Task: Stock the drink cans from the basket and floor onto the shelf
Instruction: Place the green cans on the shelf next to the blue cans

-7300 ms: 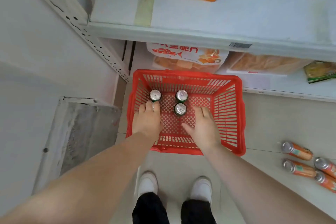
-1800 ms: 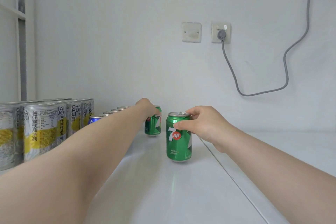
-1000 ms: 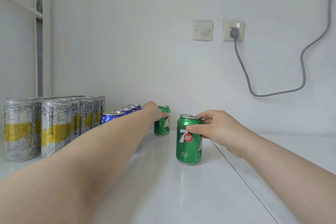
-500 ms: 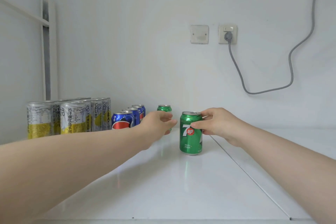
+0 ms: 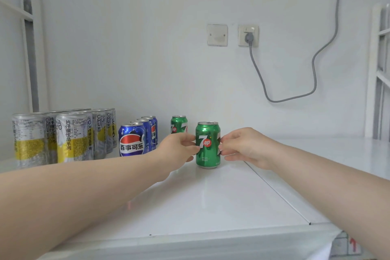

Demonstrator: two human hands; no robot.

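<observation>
Two green cans now stand upright on the white shelf (image 5: 211, 200): the rear green can (image 5: 178, 124) sits near the back wall, just right of the row of blue cans (image 5: 132, 139), and the front green can (image 5: 207, 144) stands in front of it and a little to the right, apart from it. Further left, a block of tall silver and yellow cans (image 5: 63, 135) is already in place. The left hand (image 5: 179, 150) and the right hand (image 5: 242, 148) both reach to the front green can, fingertips touching its two sides around the middle; each grip looks light, a pinch for steadying or turning it rather than a clenched hold, and the can rests on the shelf with its label facing forward. The basket and the floor are out of view here, so how many cans wait below cannot be told; judging from the shelf, much bare room remains to the right. Compared with half a second earlier, the left hand has come off the rear green can, which now stands free, and joined the right hand on the front one. Seven seconds back, both hands were down in the red basket among three cans.
</observation>
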